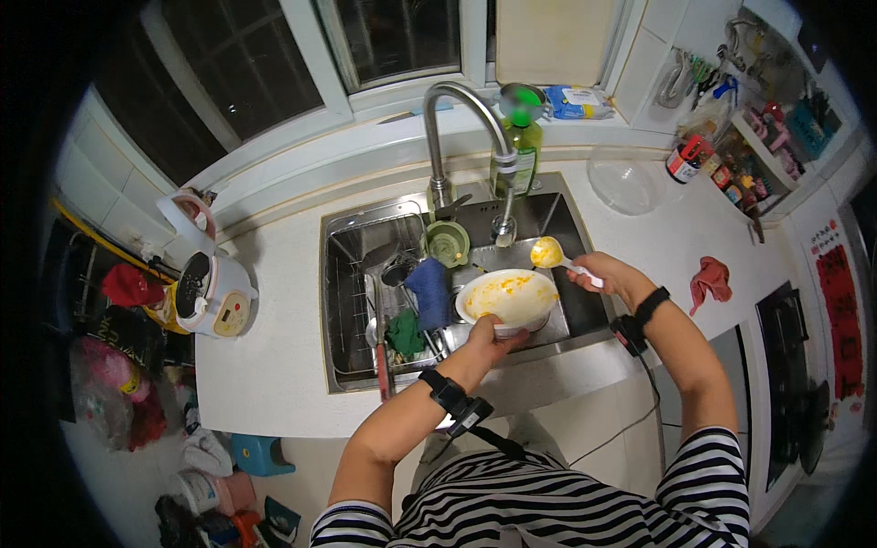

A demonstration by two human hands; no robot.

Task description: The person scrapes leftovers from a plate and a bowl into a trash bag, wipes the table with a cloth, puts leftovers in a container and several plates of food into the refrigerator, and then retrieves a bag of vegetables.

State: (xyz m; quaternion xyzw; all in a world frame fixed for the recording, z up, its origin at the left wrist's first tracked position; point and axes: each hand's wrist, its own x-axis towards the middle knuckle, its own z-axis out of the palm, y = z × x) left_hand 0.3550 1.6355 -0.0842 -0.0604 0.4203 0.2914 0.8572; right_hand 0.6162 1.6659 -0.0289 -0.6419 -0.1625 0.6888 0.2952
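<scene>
Over the stainless steel sink [572, 274], my left hand [483, 346] grips the near rim of a white bowl [510, 298], tilted and streaked with yellow-orange food bits. My right hand [603, 274] holds a white spoon [547, 253] by its handle; its scoop carries yellow residue and is just beyond the bowl's right edge. The faucet [503, 161] hangs over the sink beyond the bowl. A green strainer-like bowl [447, 243] lies behind, to the left. A blue cloth [430, 293] and a green scrubbing cloth [405, 334] rest on the wire rack at left.
A rice cooker [216, 298] with raised lid stands left of the sink. Behind the faucet is a green soap bottle [524, 154]. On the right counter are a clear glass bowl [625, 179], a red cloth [711, 282] and a sauce jar [683, 164]. A red-handled tool [382, 363] crosses the sink's front edge.
</scene>
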